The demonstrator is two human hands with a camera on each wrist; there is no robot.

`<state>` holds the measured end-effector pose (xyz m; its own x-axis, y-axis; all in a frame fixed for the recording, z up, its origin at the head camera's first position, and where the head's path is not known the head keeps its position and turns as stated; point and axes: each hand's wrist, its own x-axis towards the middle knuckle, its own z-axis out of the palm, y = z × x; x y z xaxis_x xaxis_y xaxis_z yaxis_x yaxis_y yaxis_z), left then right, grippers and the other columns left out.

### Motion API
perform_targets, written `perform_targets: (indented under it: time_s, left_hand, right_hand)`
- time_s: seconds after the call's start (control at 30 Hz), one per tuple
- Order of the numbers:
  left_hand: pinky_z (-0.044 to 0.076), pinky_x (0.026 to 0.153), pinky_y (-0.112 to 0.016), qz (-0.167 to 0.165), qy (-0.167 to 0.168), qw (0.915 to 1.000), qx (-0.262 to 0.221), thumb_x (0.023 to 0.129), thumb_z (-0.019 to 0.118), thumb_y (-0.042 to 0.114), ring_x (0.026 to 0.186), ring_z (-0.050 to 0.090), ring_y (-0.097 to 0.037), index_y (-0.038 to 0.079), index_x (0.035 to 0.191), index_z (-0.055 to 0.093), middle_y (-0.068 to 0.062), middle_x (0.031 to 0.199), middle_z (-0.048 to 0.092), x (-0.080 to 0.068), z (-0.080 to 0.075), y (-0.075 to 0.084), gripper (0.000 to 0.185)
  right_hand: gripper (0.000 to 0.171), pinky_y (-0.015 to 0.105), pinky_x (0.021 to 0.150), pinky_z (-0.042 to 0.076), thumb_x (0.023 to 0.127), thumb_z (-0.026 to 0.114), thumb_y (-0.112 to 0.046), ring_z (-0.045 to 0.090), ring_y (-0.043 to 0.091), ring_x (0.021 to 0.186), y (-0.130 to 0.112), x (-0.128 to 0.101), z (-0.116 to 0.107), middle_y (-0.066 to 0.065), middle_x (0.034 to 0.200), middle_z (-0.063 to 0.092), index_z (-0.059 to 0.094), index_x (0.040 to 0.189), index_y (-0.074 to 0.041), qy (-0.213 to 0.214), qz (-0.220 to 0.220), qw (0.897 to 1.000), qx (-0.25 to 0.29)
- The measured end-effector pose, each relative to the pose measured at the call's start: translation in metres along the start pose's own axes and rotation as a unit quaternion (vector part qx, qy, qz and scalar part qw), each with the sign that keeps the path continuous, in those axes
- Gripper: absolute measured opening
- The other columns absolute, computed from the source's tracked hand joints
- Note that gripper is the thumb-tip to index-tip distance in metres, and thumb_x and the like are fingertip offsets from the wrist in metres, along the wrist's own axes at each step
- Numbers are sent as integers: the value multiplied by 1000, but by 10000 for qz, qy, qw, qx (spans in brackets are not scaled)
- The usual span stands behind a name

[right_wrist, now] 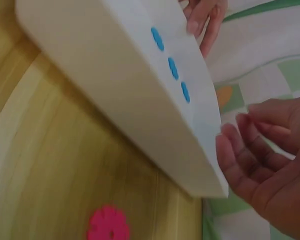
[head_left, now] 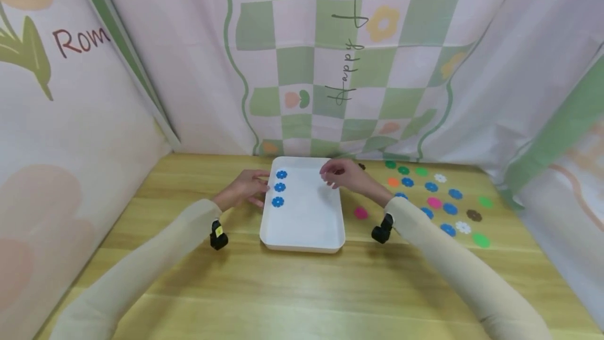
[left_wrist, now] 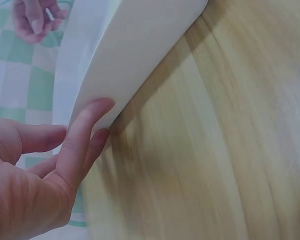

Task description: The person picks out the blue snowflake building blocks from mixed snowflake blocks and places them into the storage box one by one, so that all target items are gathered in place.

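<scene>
A white tray (head_left: 302,248) sits on the wooden table, and three blue flower pieces (head_left: 280,187) lie in a column along its left side. My left hand (head_left: 245,188) is at the tray's left rim. In the left wrist view its straight fingers (left_wrist: 85,130) touch the tray's outer wall (left_wrist: 140,55). My right hand (head_left: 346,176) hovers over the tray's far right corner. Its fingers (right_wrist: 240,150) are loosely curled beside the tray wall (right_wrist: 105,85), with nothing seen in them. The blue flower pieces (right_wrist: 173,68) also show in the right wrist view.
Several flat flower pieces in blue, green, pink, orange, white and brown are scattered on the table right of the tray, among them a pink one (head_left: 360,213) closest to it and a green one (head_left: 481,240). Patterned cloth walls (head_left: 330,67) close off the back and sides.
</scene>
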<state>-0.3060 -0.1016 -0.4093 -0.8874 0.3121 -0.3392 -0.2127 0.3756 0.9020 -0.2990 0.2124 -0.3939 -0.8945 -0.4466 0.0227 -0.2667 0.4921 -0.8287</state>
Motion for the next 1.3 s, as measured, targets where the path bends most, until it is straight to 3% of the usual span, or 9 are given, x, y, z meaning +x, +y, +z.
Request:
perform_targets:
  time_s: [0.3,0.6,0.83,1.07,1.3]
  left_hand:
    - [69,73,-34,19,12,10000,-29,104,59,0,126,63,-43,1,157,42,-30,149,54,-1,1,-1,56]
    - [69,74,-35,32,14,10000,-2,105,58,2,126,64,-41,2,158,41,-29,148,55,1,1,-5,56]
    - [69,78,-37,50,-81,9999,-140,106,57,4,128,63,-42,3,159,40,-29,147,56,-2,-2,-5,56]
    - [69,77,-37,19,-163,9998,-120,106,58,4,130,61,-42,5,160,40,-28,150,53,1,-3,-2,57]
    - [69,77,-38,-60,-181,9998,-112,106,58,4,131,61,-42,6,160,39,-28,150,53,3,-5,-4,58]
  right_hand:
    - [28,49,82,67,104,61,-5,68,33,96,30,-17,-27,28,112,67,62,126,13,288,-156,9995,14]
    - [36,44,85,67,106,62,-12,67,38,104,49,-33,-49,30,120,66,59,134,10,344,82,9994,-36]
    - [41,35,89,65,106,64,-16,67,17,104,68,-49,-70,27,126,65,58,139,7,519,87,9981,-304]
    - [52,47,95,64,106,64,-26,67,32,113,83,-74,-92,22,129,64,49,150,-3,396,398,9982,-198]
    - [57,22,92,58,106,65,-25,67,29,114,93,-92,-107,21,130,65,45,154,-2,251,478,9962,-683]
